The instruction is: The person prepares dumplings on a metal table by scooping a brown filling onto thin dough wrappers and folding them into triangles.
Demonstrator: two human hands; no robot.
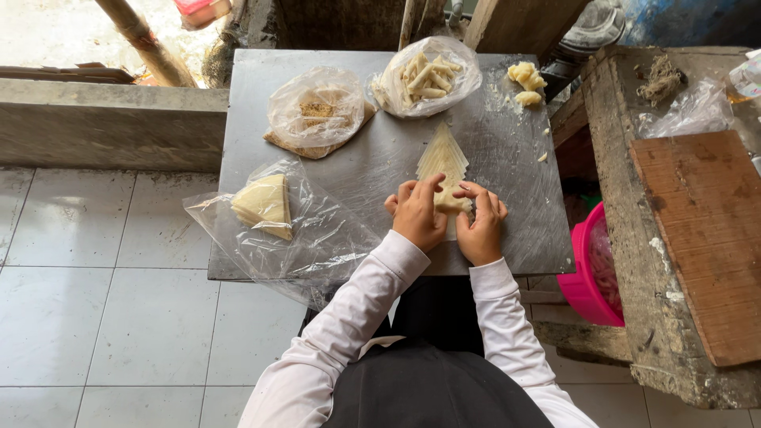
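Fingers of both hands — left hand [416,215], right hand [479,223] — pinch one triangular wrapper [444,162] (three bags nearby).

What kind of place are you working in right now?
Probably a small home or street-side food-prep spot. Both hands fold a thin wrapper on a metal table, beside a bag of finished rolls, with a rough wooden bench and tiled floor around.
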